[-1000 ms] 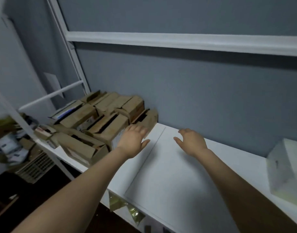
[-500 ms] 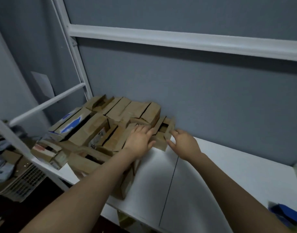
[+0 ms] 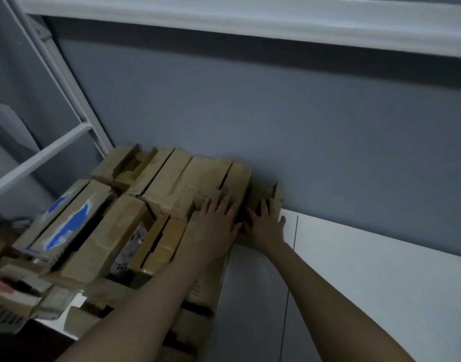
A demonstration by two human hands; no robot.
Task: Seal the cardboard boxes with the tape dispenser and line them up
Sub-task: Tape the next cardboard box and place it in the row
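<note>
Two bare forearms reach over the white table (image 3: pixel 367 283). The left hand (image 3: pixel 215 226) lies flat, fingers spread, on top of the cardboard boxes (image 3: pixel 156 194) heaped at the table's left end. Just beside it the right hand (image 3: pixel 266 227), also spread and gripping nothing, rests on the end box (image 3: pixel 275 195), seemingly open-topped, against the grey wall (image 3: pixel 276 113).

A white tabletop (image 3: pixel 381 283) meets a grey wall (image 3: pixel 276 113) (white frame bar (image 3: pixel 38 158) at left).

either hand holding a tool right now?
No, the left hand and the right hand both rest with fingers spread on the cardboard boxes, with no tool in them.
</note>
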